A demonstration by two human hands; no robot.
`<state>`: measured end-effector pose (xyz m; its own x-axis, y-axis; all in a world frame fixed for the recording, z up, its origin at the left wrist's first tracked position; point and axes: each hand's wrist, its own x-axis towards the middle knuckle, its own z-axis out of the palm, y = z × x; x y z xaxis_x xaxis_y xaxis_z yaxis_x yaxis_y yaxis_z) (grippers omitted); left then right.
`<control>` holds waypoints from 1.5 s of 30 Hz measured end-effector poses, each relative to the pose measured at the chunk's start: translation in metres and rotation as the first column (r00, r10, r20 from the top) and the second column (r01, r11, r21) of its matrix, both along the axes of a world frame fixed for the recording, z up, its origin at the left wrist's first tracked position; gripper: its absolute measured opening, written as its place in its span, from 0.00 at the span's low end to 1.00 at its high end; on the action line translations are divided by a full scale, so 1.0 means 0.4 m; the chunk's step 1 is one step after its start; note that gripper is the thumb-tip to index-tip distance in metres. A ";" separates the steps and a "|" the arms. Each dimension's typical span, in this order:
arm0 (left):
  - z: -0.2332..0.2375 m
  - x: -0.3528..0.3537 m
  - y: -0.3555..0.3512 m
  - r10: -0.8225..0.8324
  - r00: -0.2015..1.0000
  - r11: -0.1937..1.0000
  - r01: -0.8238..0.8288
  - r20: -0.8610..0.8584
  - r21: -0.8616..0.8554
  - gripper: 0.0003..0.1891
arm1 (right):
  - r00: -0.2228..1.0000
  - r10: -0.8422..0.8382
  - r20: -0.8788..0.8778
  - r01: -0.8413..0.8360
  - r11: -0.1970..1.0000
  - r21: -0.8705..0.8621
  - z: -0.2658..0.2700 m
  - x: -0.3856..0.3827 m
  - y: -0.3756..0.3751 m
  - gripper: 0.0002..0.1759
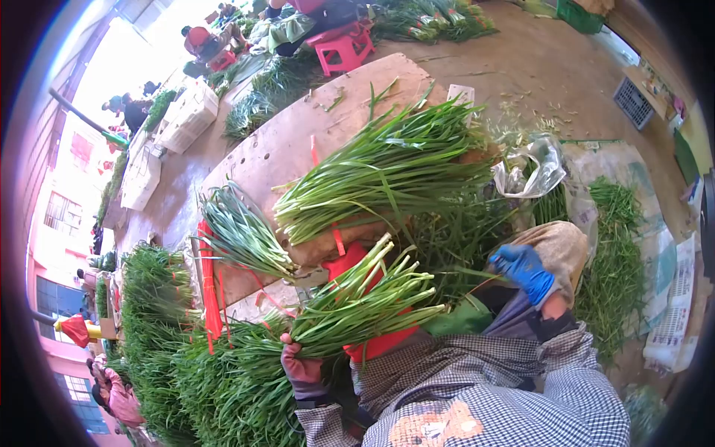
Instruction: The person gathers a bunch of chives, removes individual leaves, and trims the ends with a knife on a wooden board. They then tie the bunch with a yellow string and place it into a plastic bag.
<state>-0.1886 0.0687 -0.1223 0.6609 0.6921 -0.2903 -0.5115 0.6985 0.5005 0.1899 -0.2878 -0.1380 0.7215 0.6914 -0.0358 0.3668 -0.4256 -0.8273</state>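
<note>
Gripping leafy stalks (361, 307) in the left hand (299, 360); blue-gloved right hand (527, 273) curled, contents unclear.

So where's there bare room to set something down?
On the pale wooden board, between its far edge and the large green leafy bunch, a few scraps aside. Brown floor also shows bare right of the pink plastic stool. It's crowded around the left hand, beside the heaped green stalks.

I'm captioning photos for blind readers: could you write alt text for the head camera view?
A left hand holds a bundle of long green stalks near a larger bundle on a board; the blue-gloved right hand is apart from it. More greens are heaped around.
</note>
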 end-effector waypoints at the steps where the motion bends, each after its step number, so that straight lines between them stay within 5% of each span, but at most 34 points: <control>1: 0.000 -0.002 0.003 0.010 1.000 1.000 -0.010 -0.021 0.001 0.25 | 0.993 -0.020 0.117 0.036 0.990 -0.138 0.006 0.024 -0.017 0.11; 3: 0.007 0.006 0.007 -0.022 0.999 0.999 0.021 0.032 0.039 0.25 | 0.971 -0.023 0.236 0.088 0.959 -0.270 0.044 0.031 -0.011 0.12; 5: 0.018 0.017 0.006 -0.055 0.995 0.996 0.049 0.083 0.078 0.26 | 0.998 -0.062 -0.017 0.062 0.998 0.000 0.106 -0.005 0.059 0.19; 6: 0.023 0.023 0.004 -0.044 0.998 0.997 0.040 0.052 0.070 0.25 | 0.955 -0.010 -0.297 0.049 0.991 0.124 0.078 -0.021 0.086 0.29; 10: 0.013 0.023 0.021 -0.068 0.998 0.994 0.067 0.007 0.088 0.22 | 0.962 0.191 -0.196 -0.134 0.953 0.272 0.091 -0.090 0.260 0.38; 14: -0.007 0.016 0.033 -0.127 0.978 0.991 0.119 0.163 0.055 0.20 | 0.890 0.303 -0.340 -0.154 0.902 0.403 0.062 -0.134 0.356 0.32; 17: -0.017 0.015 0.033 -0.060 0.997 0.998 0.061 0.041 -0.011 0.15 | 0.802 0.364 -0.473 -0.139 0.884 0.446 0.081 -0.155 0.397 0.28; 19: -0.012 0.020 0.027 -0.103 0.992 0.995 0.103 0.070 0.003 0.16 | 0.820 0.382 -0.426 -0.179 0.879 0.442 0.096 -0.159 0.410 0.17; 22: 0.009 0.042 0.012 -0.137 0.988 0.991 0.136 0.077 0.007 0.17 | 0.736 0.482 -0.476 -0.126 0.788 0.603 0.055 -0.152 0.405 0.12; 26: 0.004 0.043 0.006 -0.109 0.994 0.993 0.109 0.018 -0.051 0.18 | 0.729 0.298 -0.616 0.074 0.860 0.504 0.060 -0.167 0.379 0.09; 32: 0.049 0.047 -0.023 -0.137 0.990 0.990 0.138 0.022 -0.041 0.21 | 0.721 0.120 -0.683 0.326 0.810 0.487 0.116 -0.079 0.278 0.09; 35: 0.010 -0.010 0.003 -0.136 0.990 0.991 0.137 0.045 -0.004 0.22 | 0.864 -0.137 -0.484 0.422 0.720 0.551 0.113 0.018 0.165 0.08; 37: -0.043 -0.057 0.030 -0.066 0.997 0.996 0.069 0.047 -0.052 0.22 | 0.876 -0.202 -0.439 0.389 0.833 0.393 0.074 0.070 0.103 0.09; 39: -0.039 -0.048 0.023 -0.074 0.997 0.997 0.074 0.024 -0.022 0.21 | 0.953 -0.153 0.261 0.180 0.980 -0.085 0.096 0.068 0.075 0.17; 40: -0.017 -0.026 0.018 -0.083 0.997 0.996 0.083 0.001 0.015 0.21 | 0.976 -0.046 0.214 0.080 0.986 -0.149 0.115 0.049 0.091 0.25; 42: 0.038 0.018 -0.004 -0.113 0.994 0.993 0.113 -0.010 0.019 0.20 | 0.995 0.096 -0.010 -0.096 0.995 0.036 0.118 -0.021 0.151 0.22; 44: 0.075 0.043 -0.021 -0.136 0.990 0.990 0.137 -0.029 0.024 0.20 | 0.876 0.164 -0.454 -0.001 0.941 0.339 0.104 -0.106 0.230 0.19; 45: 0.087 0.050 -0.024 -0.154 0.988 0.986 0.155 -0.029 0.064 0.19 | 0.910 0.176 -0.376 -0.038 0.938 0.346 0.090 -0.133 0.265 0.16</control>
<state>-0.1684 0.0593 -0.0874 0.7546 0.6004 -0.2648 -0.3874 0.7334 0.5587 0.1366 -0.1816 -0.1018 0.6150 0.7860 -0.0631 0.0080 -0.0862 -0.9962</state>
